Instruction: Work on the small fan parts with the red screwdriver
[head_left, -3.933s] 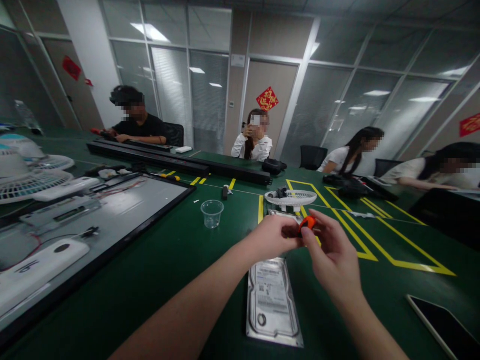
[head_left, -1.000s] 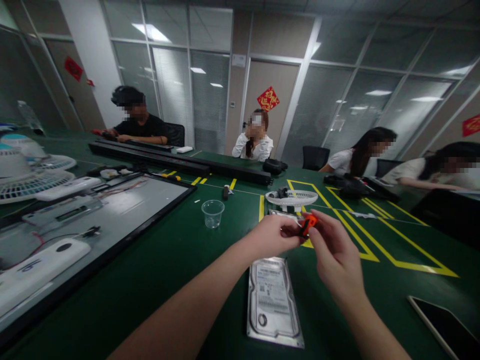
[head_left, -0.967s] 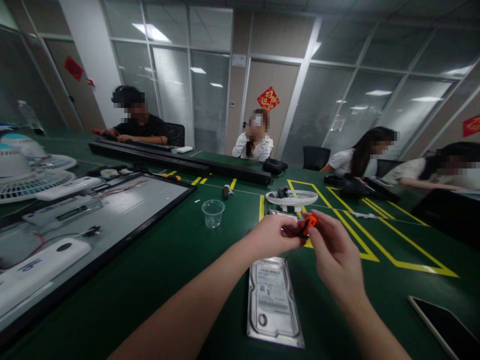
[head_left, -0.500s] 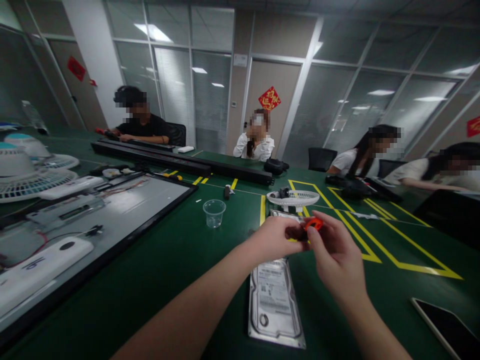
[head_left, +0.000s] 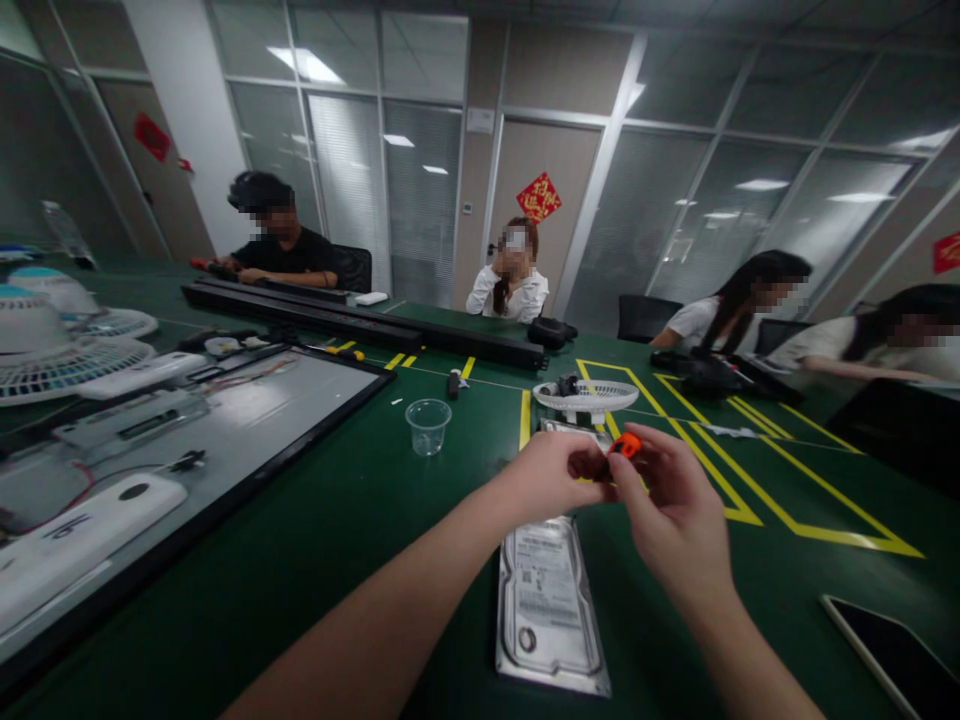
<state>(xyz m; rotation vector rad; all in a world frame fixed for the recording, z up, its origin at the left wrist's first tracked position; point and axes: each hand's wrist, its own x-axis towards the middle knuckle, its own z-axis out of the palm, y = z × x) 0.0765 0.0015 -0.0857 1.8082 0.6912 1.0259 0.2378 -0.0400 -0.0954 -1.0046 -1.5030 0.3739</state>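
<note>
My right hand (head_left: 679, 505) is closed in a pinch on a small orange-red piece (head_left: 627, 444), whose exact kind I cannot make out. Up against it from the other side is my left hand (head_left: 551, 470), its fingers curled inward. What the left fingers hold is mostly hidden; something dark shows in the gap between the hands. Below them, a silver hard drive (head_left: 551, 605) lies label up on the green table (head_left: 375, 590). Behind my hands, part of another silver metal item (head_left: 574, 428) shows under a white round fan grille (head_left: 611, 396).
A clear plastic cup (head_left: 428, 430) stands left of my hands. On the left lies a large black-framed panel (head_left: 315, 395) with white parts on it, near fan parts (head_left: 45, 350). A phone (head_left: 892, 650) lies at the right. Long black bars (head_left: 360, 318) and several people are across the table.
The orange-red piece has turned slightly between my fingers. Both hands stay in nearly the same place.
</note>
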